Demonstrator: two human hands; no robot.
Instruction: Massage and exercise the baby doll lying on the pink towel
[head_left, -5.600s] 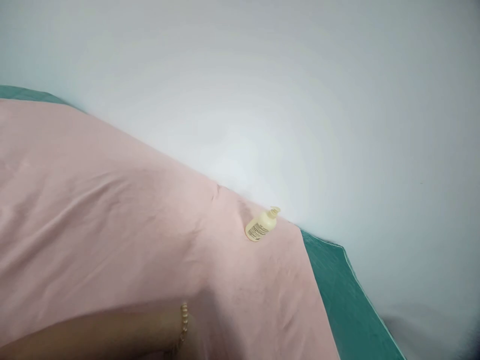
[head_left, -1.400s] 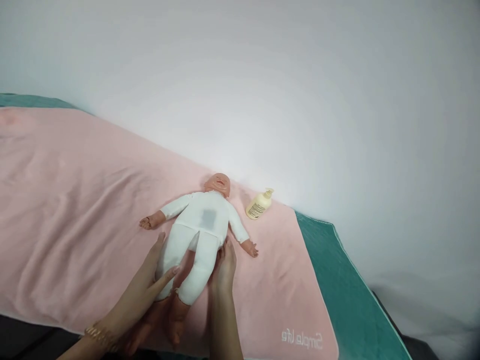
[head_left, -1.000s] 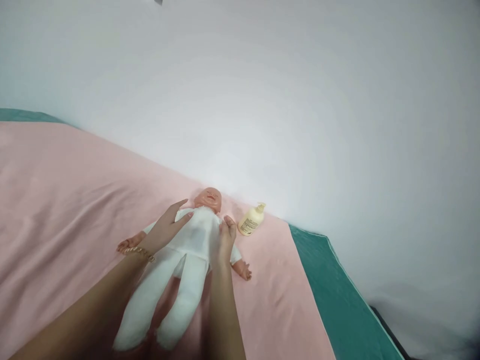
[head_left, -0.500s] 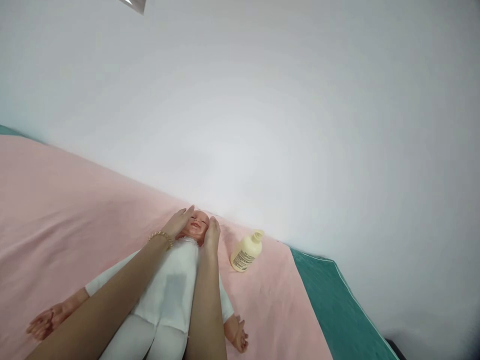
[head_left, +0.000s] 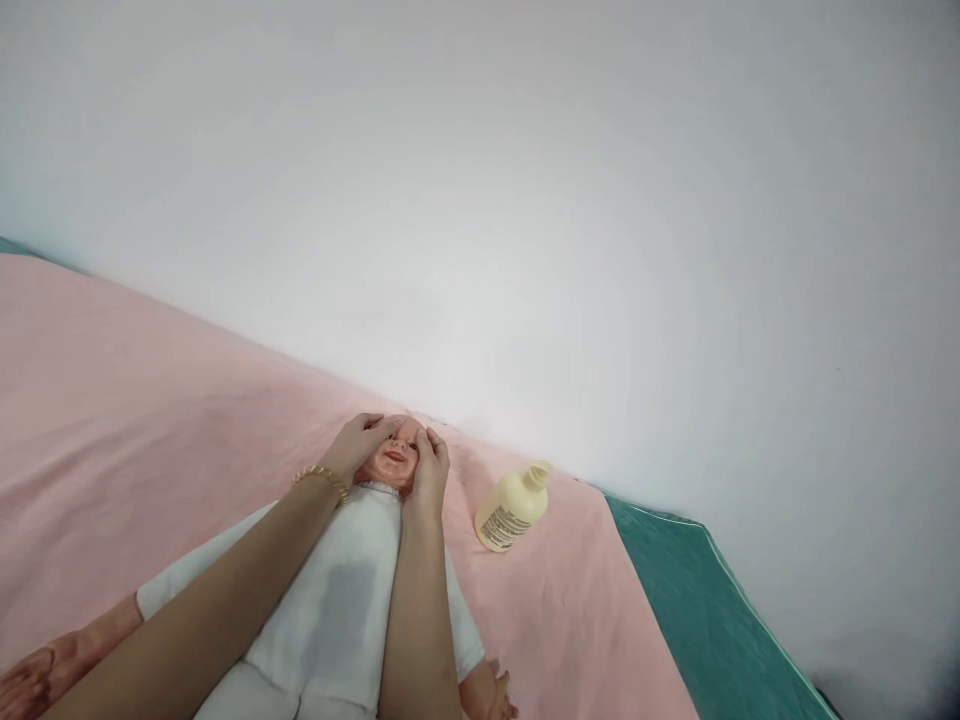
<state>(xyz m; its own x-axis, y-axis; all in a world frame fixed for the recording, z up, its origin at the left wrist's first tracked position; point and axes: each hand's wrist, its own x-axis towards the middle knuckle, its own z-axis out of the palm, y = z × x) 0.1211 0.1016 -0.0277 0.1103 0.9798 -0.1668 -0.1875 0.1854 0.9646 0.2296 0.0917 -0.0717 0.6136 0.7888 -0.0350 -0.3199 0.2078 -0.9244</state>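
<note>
A baby doll [head_left: 352,590] in a white suit with a grey patch on its front lies on its back. Its arms are spread out to the sides. My left hand [head_left: 360,445], with a beaded bracelet at the wrist, curves around one side of the doll's head [head_left: 395,462], its thumb on the forehead near the eye. On the opposite side my right hand [head_left: 430,470] cups the head, thumb at the temple. Fingertips behind the head are hidden. A pale yellow pump bottle [head_left: 511,510] stands upright, a little right of my right hand.
Under the doll is a pink cloth [head_left: 187,400] with some creases. A green surface [head_left: 705,590] shows beyond its right edge. The white wall [head_left: 525,200] rises directly behind the doll's head.
Both hands have curled in from the sides of the doll's face, with thumbs now up by the forehead and temple. The doll's eyes show more. The view has shifted slightly; the bottle appears further right.
</note>
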